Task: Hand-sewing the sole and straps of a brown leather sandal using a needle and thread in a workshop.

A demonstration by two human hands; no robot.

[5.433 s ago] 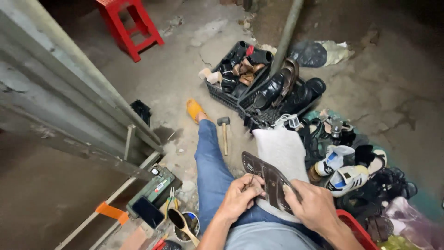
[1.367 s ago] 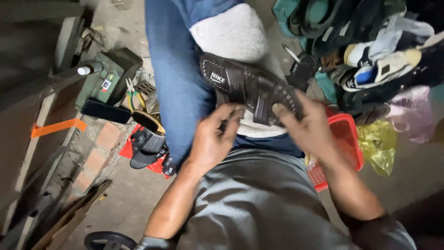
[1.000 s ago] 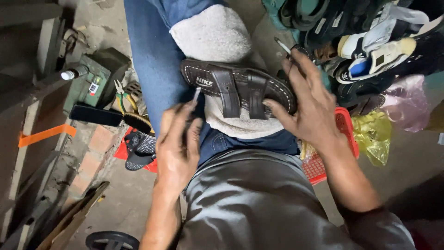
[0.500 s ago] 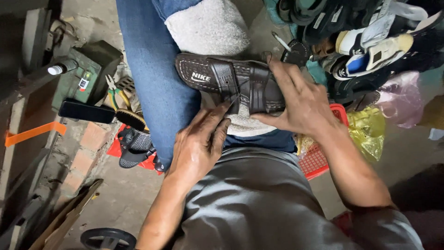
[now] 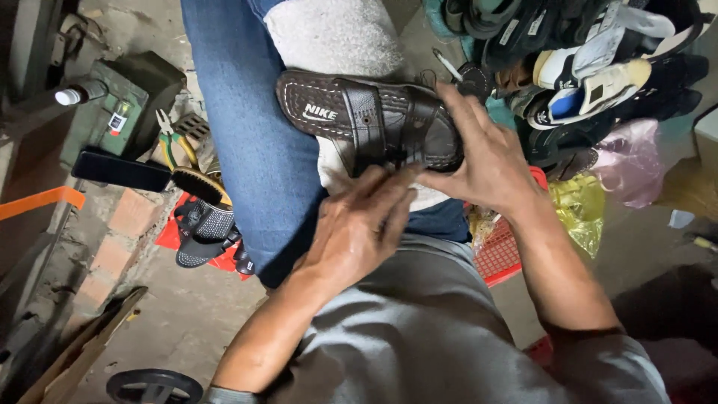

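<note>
Two hands meet at the sandal (image 5: 366, 123): right hand (image 5: 486, 161) grips its heel, left hand (image 5: 359, 232) pinches its edge.

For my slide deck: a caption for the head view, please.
Both hands, left hand and right hand, hold a dark brown sandal on the lap.
</note>
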